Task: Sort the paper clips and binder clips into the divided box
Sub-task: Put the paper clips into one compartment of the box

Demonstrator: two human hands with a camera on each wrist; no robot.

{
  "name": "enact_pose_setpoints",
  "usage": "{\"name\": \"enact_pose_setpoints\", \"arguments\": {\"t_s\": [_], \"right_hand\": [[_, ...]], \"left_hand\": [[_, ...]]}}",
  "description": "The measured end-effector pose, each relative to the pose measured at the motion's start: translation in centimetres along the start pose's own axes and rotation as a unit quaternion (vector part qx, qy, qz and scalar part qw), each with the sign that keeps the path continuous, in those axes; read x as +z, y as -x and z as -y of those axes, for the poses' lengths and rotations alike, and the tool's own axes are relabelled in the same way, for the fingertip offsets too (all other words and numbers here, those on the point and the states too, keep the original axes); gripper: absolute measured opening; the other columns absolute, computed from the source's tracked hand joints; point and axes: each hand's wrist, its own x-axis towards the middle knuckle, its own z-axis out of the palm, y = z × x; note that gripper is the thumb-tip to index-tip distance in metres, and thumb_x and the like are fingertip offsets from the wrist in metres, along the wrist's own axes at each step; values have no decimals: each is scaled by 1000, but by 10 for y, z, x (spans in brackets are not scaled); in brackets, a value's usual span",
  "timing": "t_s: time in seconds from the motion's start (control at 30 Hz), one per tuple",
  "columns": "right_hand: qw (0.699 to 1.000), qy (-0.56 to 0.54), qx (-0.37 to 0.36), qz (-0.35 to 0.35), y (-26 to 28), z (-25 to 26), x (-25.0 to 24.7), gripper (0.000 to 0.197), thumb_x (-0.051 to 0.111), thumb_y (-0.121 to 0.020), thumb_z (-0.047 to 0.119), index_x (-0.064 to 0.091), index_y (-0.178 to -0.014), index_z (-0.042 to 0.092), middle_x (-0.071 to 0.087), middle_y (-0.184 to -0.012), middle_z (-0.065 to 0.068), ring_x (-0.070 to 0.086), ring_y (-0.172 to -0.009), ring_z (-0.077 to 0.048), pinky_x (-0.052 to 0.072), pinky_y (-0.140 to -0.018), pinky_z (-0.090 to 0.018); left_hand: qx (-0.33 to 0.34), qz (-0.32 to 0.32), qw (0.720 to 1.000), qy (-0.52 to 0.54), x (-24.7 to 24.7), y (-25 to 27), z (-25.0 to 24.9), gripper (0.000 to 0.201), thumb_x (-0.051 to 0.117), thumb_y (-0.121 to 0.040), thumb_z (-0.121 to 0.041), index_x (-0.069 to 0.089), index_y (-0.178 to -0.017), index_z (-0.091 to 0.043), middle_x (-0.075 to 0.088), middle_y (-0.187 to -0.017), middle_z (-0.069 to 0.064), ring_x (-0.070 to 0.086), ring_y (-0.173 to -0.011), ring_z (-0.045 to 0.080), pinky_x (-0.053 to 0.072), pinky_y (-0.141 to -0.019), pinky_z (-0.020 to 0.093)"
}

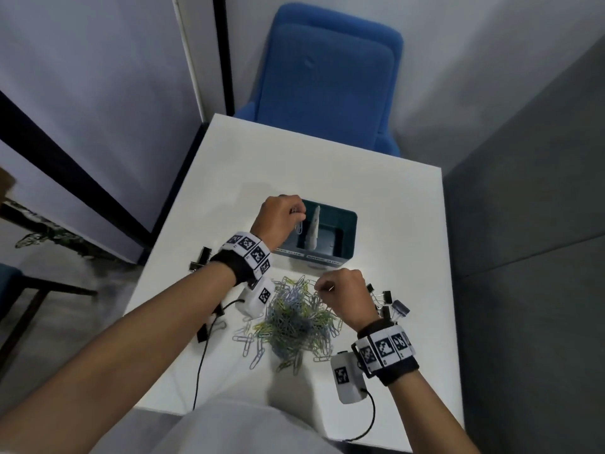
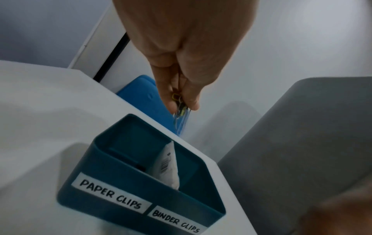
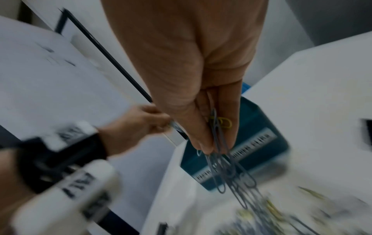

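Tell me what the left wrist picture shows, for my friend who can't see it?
The left hand pinches a few paper clips above a teal divided box labelled PAPER CLIPS and BINDER CLIPS. A white divider splits the box, which sits on a white table.

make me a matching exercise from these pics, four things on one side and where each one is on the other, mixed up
Things:
1. left hand
2. right hand
3. black binder clips
4. white divider

Places:
A. standing inside the teal box, between its two compartments
B. over the paper clip pile, pinching a tangle of clips
C. above the box's left side, pinching a few paper clips
D. on the table, just right of the right hand

Pairs: 1-C, 2-B, 3-D, 4-A
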Motion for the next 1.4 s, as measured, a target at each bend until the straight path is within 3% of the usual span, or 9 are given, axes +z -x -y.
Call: {"name": "enact_pose_setpoints", "arguments": {"t_s": [0.1,0.3,0.47,0.6,0.73,0.87,1.03,1.23,1.4], "right_hand": [[999,-10,-35,-22,-13,22,-27,16,75,-76,3,78,-81,18,75,-82,4,66,-73,-7,51,-76,-15],[992,-39,-86,-85,-61,58,-64,16,72,-77,-1,78,-81,14,75,-83,4,65,-69,-4,52,-74,-14],[994,-16,-68,-82,-113,63,-47,19,69,-79,-1,77,-84,15,75,-85,-1,66,-80,-14,52,-77,-22],[999,-2,-45,-13,-125,54,-26,22,73,-79,5,74,-99,13,73,-94,-4,65,-85,-16,55,-83,-31],[997,-27,-57,-49,-95,30,-3,18,66,-83,4,73,-95,16,74,-89,1,68,-78,-12,59,-76,-36],[998,33,52,5,-41,-16,32,19,64,-86,15,70,-104,19,72,-104,-1,66,-92,-17,54,-81,-32],[977,24,213,5,-12,-76,72,44,56,-90,37,51,-127,13,57,-121,-14,57,-108,-29,54,-86,-41],[986,57,110,113,0,-67,100,90,54,-79,71,22,-151,26,15,-161,-4,18,-144,-32,33,-110,-54],[978,128,-11,167,9,-60,109,95,82,-68,36,30,-147,33,23,-156,-7,28,-136,-31,45,-101,-46]], "left_hand": [[-16,33,998,-44,6,-3,11,29,71,-84,-22,65,-112,-17,70,-105,4,65,-94,19,54,-85,37],[-9,-43,988,-148,8,54,52,8,56,-93,-21,62,-88,-21,67,-82,-4,61,-70,15,45,-57,25],[-115,88,963,-229,32,99,97,26,55,-93,-23,54,-117,-15,59,-110,6,60,-94,26,52,-70,39],[-61,188,937,-288,54,127,112,44,60,-87,-26,43,-126,-13,48,-121,8,53,-104,26,55,-69,40],[-35,215,925,-310,72,140,109,52,61,-83,-21,41,-131,-13,38,-138,10,46,-111,26,54,-77,37],[27,268,908,-320,82,149,98,64,54,-91,-31,26,-145,-12,21,-153,11,35,-128,29,43,-100,41],[74,289,900,-319,77,153,89,64,48,-95,-44,19,-146,-17,28,-149,12,39,-124,29,47,-93,42],[6,310,901,-303,69,147,78,89,56,-88,-53,4,-152,-19,9,-158,12,20,-141,33,33,-109,48],[25,278,909,-308,82,145,87,74,70,-82,-36,29,-142,-17,34,-142,13,43,-120,30,49,-87,40]]}}
